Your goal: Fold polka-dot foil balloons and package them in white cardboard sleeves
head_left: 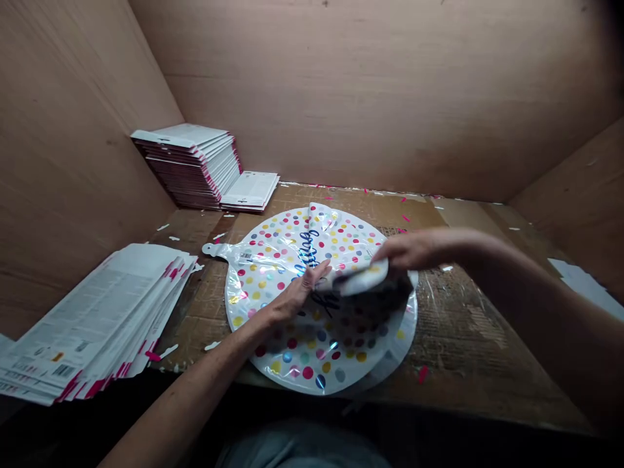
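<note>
A round, flat foil balloon (292, 351) with coloured dots and blue lettering lies on the cardboard-covered surface, its pale tail pointing left. Over its middle, my left hand (297, 292) presses down with the fingers near the lettering. My right hand (404, 250) grips a folded, dotted portion of foil (365, 278) above the right half of the balloon. That folded part is blurred by motion, and the tips of my right fingers are partly hidden. Under the right edge, a clear layer shows.
A tall stack of white and pink card packs (195, 162) stands at the back left, with a lower pile (249, 190) beside it. More printed sleeves (92, 318) fan out at the front left. Wooden walls (341, 91) enclose the cardboard surface (458, 325); paper scraps lie about.
</note>
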The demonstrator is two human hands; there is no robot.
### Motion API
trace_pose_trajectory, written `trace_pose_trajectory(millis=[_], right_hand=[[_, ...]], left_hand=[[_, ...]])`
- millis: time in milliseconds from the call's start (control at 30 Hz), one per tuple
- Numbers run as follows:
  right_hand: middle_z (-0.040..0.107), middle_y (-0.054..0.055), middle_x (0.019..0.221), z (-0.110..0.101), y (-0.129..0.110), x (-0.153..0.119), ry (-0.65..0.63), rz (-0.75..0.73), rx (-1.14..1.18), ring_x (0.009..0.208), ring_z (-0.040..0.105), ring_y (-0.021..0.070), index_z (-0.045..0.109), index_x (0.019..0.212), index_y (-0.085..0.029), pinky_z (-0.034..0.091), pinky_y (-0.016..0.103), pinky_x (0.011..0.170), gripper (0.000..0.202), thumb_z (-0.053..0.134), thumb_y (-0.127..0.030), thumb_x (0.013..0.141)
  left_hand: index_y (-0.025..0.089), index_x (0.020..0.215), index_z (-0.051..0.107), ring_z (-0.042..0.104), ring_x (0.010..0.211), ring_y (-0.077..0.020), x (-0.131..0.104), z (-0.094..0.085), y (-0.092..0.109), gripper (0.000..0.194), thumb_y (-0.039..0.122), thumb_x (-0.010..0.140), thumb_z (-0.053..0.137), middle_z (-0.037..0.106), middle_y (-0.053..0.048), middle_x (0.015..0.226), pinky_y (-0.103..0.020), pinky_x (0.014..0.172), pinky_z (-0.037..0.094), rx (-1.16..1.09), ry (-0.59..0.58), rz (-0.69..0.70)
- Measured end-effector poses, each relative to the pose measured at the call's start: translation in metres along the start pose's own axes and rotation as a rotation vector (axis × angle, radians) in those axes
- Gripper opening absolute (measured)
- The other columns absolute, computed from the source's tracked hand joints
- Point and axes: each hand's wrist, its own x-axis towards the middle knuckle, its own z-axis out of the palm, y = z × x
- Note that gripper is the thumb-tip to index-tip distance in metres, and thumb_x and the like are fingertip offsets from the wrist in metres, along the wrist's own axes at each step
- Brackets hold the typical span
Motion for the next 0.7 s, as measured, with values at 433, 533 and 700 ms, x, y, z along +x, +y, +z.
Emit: trace_pose_trajectory(millis=[433, 533, 700], right_hand=[[0.074, 0.011, 0.089, 0.070, 0.110, 0.022, 1.048, 0.217, 0.673, 0.075, 0.066, 0.0241, 0.070, 0.100, -0.017, 0.052, 0.033, 0.062, 0.063, 0.066, -0.071, 0.068], [0.070, 0.008, 0.069, 0.097, 0.125, 0.031, 1.194, 0.406, 0.509, 0.062, 0.061, 0.0218, 0.070, 0.080, -0.016, 0.044, 0.031, 0.055, 0.054, 0.057, -0.068, 0.073], [0.069, 0.008, 0.067, 0.096, 0.122, 0.046, 1.177, 0.485, 0.206, 0.063, 0.060, 0.0224, 0.070, 0.075, -0.019, 0.039, 0.031, 0.056, 0.043, 0.048, -0.056, 0.081]], left_hand=[[0.019, 0.080, 0.064, 0.067, 0.083, -0.0230, 0.072, -0.016, -0.010, 0.013, 0.025, 0.086, 0.054, 0.070, -0.005, 0.076, -0.030, 0.074, 0.049, 0.020, 0.409, -0.487], [0.017, 0.099, 0.064, 0.066, 0.098, -0.0280, 0.079, -0.016, -0.010, 0.017, 0.024, 0.084, 0.059, 0.073, -0.012, 0.095, -0.036, 0.086, 0.048, 0.079, 0.433, -0.535], [0.009, 0.137, 0.044, 0.065, 0.108, -0.0273, 0.072, -0.006, 0.003, 0.053, 0.026, 0.089, 0.056, 0.071, -0.016, 0.111, -0.037, 0.095, 0.048, 0.183, 0.514, -0.520]])
